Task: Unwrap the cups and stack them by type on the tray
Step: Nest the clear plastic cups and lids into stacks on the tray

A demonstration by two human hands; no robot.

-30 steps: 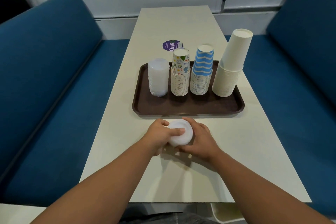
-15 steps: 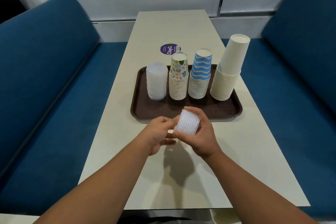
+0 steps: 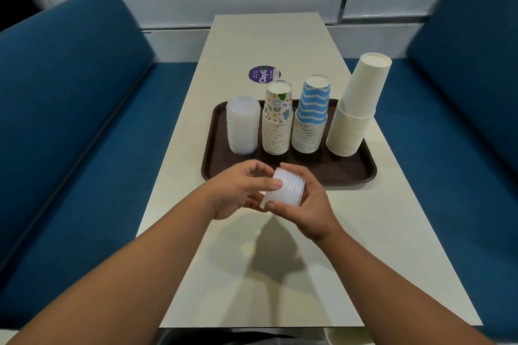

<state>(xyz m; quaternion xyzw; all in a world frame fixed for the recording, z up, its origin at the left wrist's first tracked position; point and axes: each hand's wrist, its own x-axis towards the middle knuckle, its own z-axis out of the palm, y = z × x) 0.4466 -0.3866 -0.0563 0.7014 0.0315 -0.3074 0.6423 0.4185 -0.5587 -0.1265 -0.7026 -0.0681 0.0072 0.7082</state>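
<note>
From the head camera, both hands hold a short stack of clear plastic cups in the air just in front of the brown tray, over the pale table. The stack is tipped on its side, its ribbed rims facing up. The right hand wraps around it from the right, fingers curled over the top and thumb under the near edge. The left hand grips the stack's left end, thumb lying along the upper side and fingers curled beneath.

On the tray, four upside-down stacks stand in a row, close together but apart. At the tray's left end is a stack of clear plastic cups; next to it a stack of patterned paper cups; then a stack of blue-and-white zigzag cups; at the tray's right end a taller stack of plain white paper cups, leaning right.

Behind the tray a round purple sticker lies on the table. Blue benches flank the table on both sides.
</note>
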